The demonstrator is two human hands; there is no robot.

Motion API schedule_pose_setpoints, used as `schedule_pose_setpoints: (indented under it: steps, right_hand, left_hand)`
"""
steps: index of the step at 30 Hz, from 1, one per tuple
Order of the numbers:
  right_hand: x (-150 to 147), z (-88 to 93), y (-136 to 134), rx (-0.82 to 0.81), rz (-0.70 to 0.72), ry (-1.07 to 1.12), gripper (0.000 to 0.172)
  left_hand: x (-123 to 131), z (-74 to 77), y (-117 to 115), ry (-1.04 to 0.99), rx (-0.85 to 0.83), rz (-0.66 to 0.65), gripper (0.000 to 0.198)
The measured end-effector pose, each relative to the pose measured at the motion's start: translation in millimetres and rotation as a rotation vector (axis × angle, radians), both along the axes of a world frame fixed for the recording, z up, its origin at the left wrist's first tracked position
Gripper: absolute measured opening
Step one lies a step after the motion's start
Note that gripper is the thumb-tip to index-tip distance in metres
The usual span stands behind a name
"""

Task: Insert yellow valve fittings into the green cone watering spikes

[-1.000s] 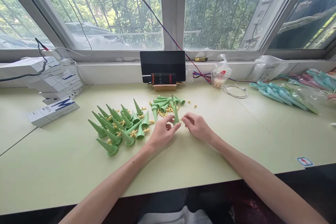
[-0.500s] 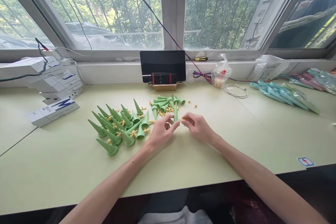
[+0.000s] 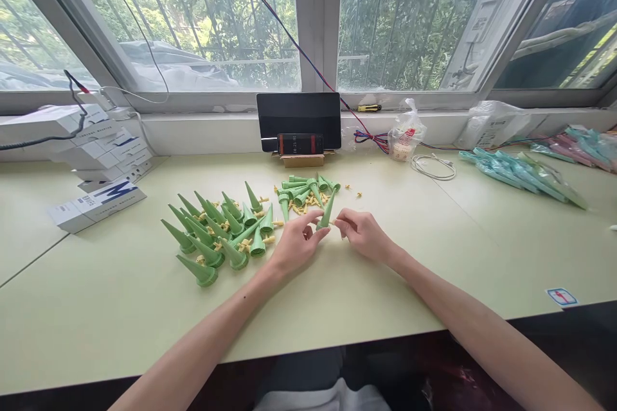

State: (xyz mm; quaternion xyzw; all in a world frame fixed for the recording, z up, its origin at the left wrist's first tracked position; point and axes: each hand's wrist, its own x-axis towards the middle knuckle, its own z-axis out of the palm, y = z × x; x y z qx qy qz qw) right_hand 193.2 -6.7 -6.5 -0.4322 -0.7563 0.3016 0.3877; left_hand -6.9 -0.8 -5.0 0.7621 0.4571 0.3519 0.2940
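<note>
My left hand (image 3: pixel 299 239) is closed round the wide base of a green cone-shaped watering spike (image 3: pixel 328 209), its tip pointing up and leaning right. My right hand (image 3: pixel 360 231) is close at the spike's right side, fingertips pinched on a small yellow valve, mostly hidden by the fingers. Left of my hands stands a group of green spikes (image 3: pixel 202 275), several with a yellow valve (image 3: pixel 270 239) at the side. Just beyond my hands lies a pile of green spikes (image 3: pixel 299 194) and loose yellow valves (image 3: pixel 297 210).
A phone (image 3: pixel 301 143) and a dark tablet (image 3: pixel 299 109) lean on a cardboard stand (image 3: pixel 302 160) at the back. White boxes (image 3: pixel 96 205) are stacked left. On the right lie a coiled white cable (image 3: pixel 434 174), a plastic bag (image 3: pixel 405 135) and teal packets (image 3: pixel 513 173).
The spike in my left hand has turned, its tip now leaning right. My right hand has shifted slightly right, and the yellow valve at its fingertips shows less.
</note>
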Motion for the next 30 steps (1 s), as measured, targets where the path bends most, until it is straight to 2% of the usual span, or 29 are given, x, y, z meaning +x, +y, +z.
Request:
schedule_pose_setpoints:
  steps: [4, 13, 24, 30]
  right_hand:
    - [-0.7, -0.4, -0.2, -0.024, -0.001, 0.009, 0.029]
    - [-1.3, 1.6, 1.5, -0.209, 0.03, 0.079, 0.039]
    - [-0.9, 4.1, 0.8, -0.258, 0.047, 0.106, 0.041]
    - [-1.7, 5.5, 0.5, -0.277, 0.067, 0.152, 0.044]
  left_hand:
    - [0.2, -0.2, 0.5, 0.005, 0.009, -0.018, 0.038]
    - [1.9, -1.8, -1.2, 0.002, 0.063, -0.042, 0.036]
    - [3.6, 3.2, -5.4, 0.012, 0.066, -0.053, 0.034]
    - [4.4, 7.5, -5.2, -0.044, -0.045, -0.097, 0.039]
